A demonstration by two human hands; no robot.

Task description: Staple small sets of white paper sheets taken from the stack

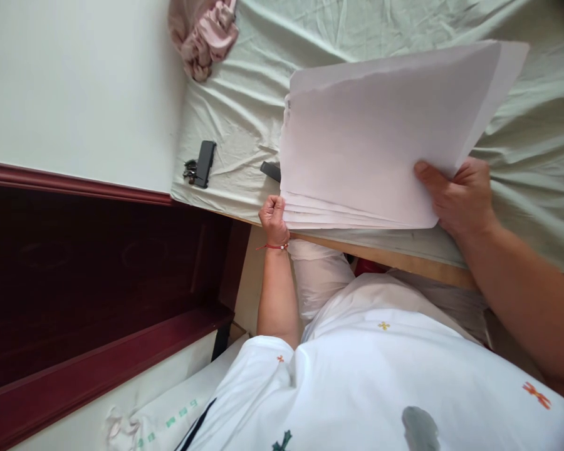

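Observation:
A stack of large white paper sheets [366, 138] is held between my two hands, over a table covered with a pale green cloth. My right hand [465, 194] grips the right edge, its thumb on top of the sheets and its fingers underneath. My left hand [273, 219], with a red string bracelet at the wrist, is closed at the lower left corner, where the sheets fan slightly apart. A dark flat object [271, 170] sticks out from under the left side of the stack; most of it is hidden.
On the green cloth [244, 119] lie a black phone-like object [205, 164] and a small bunch of keys [190, 169]. Crumpled pink fabric [211, 37] rests at the back left. A white wall and dark red wooden panel [98, 263] bound the left side.

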